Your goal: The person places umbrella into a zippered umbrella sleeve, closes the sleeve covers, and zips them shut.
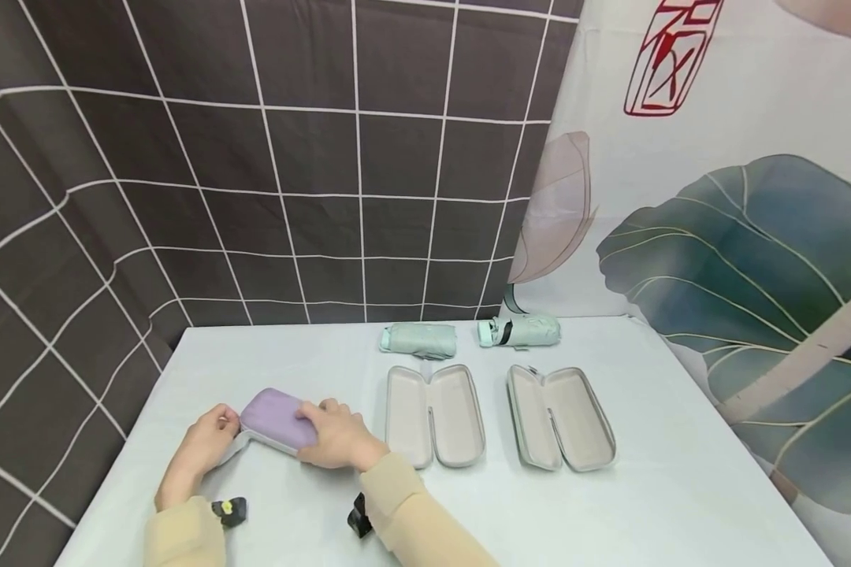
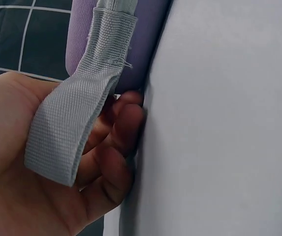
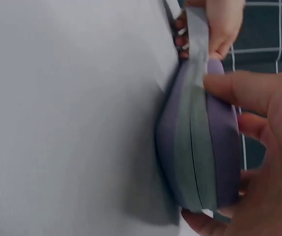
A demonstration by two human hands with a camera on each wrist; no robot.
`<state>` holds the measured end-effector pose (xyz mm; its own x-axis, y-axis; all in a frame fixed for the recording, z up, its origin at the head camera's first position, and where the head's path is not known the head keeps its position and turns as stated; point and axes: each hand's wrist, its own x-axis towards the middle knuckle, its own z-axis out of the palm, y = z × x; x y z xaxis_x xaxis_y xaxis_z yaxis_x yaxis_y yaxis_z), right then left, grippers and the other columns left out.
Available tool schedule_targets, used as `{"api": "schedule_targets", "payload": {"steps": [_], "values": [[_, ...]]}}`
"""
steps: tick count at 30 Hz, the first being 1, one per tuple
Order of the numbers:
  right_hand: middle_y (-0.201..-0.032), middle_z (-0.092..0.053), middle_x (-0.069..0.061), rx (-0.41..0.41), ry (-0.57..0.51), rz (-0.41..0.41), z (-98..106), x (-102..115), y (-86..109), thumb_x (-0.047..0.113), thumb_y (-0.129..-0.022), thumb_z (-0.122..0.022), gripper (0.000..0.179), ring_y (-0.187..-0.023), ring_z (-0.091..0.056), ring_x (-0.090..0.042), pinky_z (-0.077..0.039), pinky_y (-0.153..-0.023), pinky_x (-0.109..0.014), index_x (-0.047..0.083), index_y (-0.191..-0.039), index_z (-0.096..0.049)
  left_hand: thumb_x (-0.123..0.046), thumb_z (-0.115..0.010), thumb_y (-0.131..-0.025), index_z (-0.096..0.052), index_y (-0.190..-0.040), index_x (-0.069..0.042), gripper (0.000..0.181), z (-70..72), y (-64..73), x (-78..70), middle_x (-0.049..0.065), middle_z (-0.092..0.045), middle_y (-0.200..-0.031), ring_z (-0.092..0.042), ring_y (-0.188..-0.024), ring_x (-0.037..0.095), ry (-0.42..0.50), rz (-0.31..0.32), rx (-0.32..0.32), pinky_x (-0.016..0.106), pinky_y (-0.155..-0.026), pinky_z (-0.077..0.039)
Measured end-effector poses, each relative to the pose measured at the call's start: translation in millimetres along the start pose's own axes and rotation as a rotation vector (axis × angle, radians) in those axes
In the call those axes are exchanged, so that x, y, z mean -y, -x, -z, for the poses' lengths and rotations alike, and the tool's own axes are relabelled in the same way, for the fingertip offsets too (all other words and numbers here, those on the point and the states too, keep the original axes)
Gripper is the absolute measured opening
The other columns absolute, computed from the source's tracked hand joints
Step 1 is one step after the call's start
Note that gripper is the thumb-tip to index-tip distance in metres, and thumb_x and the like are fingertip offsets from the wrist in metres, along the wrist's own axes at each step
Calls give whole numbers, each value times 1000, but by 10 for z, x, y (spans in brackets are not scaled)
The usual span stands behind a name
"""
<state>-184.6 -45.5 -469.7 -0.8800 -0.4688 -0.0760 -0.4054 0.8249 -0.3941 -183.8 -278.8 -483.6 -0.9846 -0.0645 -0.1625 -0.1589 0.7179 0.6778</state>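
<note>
The purple zip case sits at 9 o'clock on the worktop. The right hand pinches it. The left hand curls by its grey strap; I cannot tell if it pinches. This step looks like steadying; next probably needs careful fingers there.

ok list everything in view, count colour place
purple case: one, purple and grey, table's left side
strap: one, grey, at that case's end
open cases: two, pale grey inside, mid-table
rolled bundles: two, pale green, table's far edge
table: one, white, beneath
grid cloth: one, dark, behind left
leaf-print cloth: one, mostly white, behind right
small blocks: two, black, near the wrists
sleeves: two, cream, forearms
left grip: one, bare, at the strap
right grip: one, bare, on purple case
</note>
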Motion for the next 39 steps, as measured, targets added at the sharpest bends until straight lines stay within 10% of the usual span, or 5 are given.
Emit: {"api": "schedule_targets", "payload": {"steps": [39], "values": [[-86, -58, -5, -274, 94, -56, -279, 283, 134, 58, -79, -73, 59, -75, -52, -13, -42, -60, -27, 24, -126, -61, -11, -37, -101, -50, -100, 5, 20, -130, -34, -124, 11, -68, -85, -64, -69, 14, 188, 22, -63, 28, -60, -51]]}}
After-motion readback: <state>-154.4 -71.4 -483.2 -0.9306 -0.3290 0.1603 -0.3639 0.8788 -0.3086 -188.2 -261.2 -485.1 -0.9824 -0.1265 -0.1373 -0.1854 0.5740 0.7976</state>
